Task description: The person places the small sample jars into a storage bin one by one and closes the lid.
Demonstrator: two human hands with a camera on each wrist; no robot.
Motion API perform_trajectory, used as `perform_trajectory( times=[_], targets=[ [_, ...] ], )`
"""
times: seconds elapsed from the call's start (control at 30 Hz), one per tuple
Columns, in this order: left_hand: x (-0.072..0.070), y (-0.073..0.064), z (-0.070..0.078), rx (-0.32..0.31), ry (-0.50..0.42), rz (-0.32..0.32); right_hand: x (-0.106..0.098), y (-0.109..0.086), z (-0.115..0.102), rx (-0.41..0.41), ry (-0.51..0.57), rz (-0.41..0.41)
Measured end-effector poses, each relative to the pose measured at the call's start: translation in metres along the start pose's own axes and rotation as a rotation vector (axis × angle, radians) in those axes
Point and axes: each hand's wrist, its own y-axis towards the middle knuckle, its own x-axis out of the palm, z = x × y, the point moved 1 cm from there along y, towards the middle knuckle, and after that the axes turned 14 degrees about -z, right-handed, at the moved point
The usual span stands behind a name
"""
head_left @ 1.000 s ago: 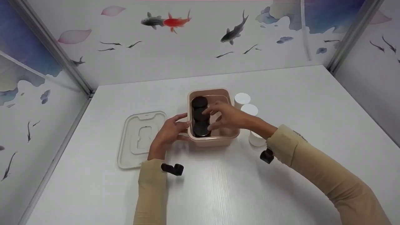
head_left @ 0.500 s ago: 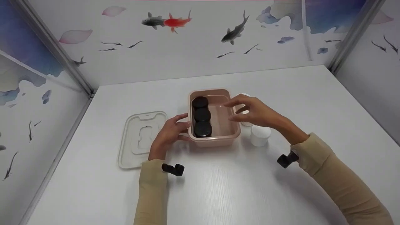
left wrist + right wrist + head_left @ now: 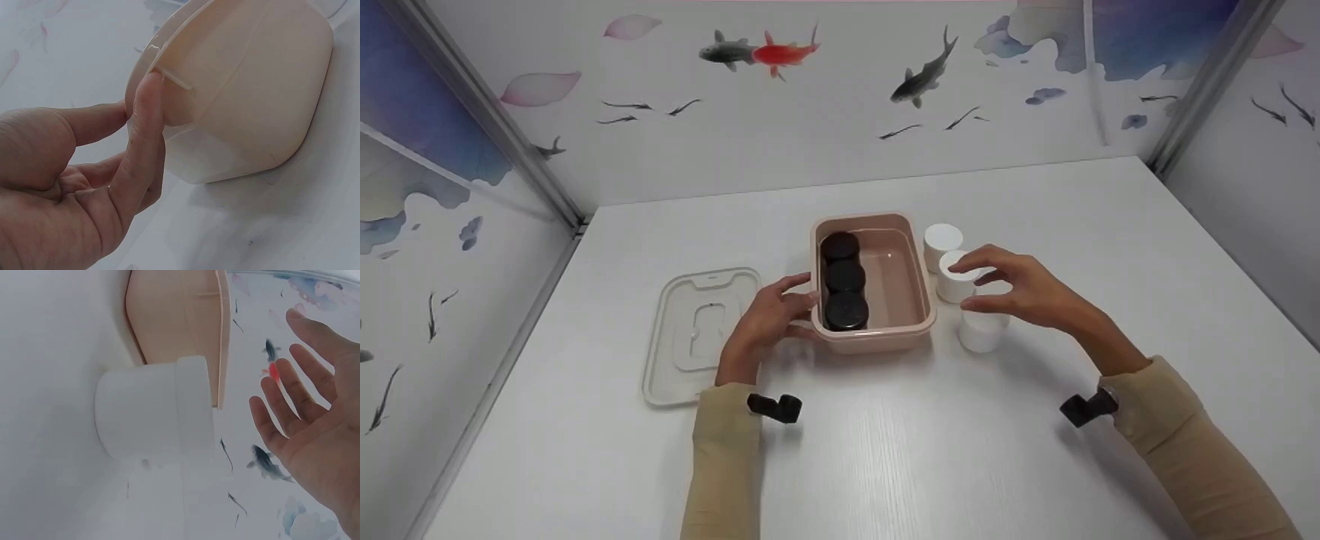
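Observation:
A pink plastic box (image 3: 877, 332) stands open-topped on the table. Three black-lidded jars (image 3: 846, 277) sit in a row along its left inside wall. My left hand (image 3: 765, 319) is at the box's left side; in the left wrist view the thumb and a finger (image 3: 147, 107) pinch its rim. Three white jars stand in a line right of the box: a far one (image 3: 943, 238), a middle one (image 3: 955, 283) and a near one (image 3: 982, 336). My right hand (image 3: 1024, 289) hovers over the middle and near jars, fingers spread, holding nothing. The right wrist view shows a white jar (image 3: 152, 408) beside the palm.
A pale rectangular lid (image 3: 658, 341) lies flat to the left of the box, partly behind the left hand. Walls printed with fish surround the white table (image 3: 877, 450) at the back and sides.
My right hand has moved right, from over the black-lidded jars, out of the box and across to the white jars. The left hand and the box have stayed in place.

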Motion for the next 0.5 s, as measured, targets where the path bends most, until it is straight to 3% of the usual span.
perform_trajectory(
  times=[0.3, 0.5],
  targets=[
    [0.000, 0.001, -0.001, -0.006, 0.001, 0.003, -0.005, -0.017, 0.027, 0.100, -0.024, -0.015],
    [0.000, 0.001, -0.002, -0.007, -0.049, 0.017, -0.004, -0.028, 0.039, 0.102, -0.005, -0.077]
  ],
)
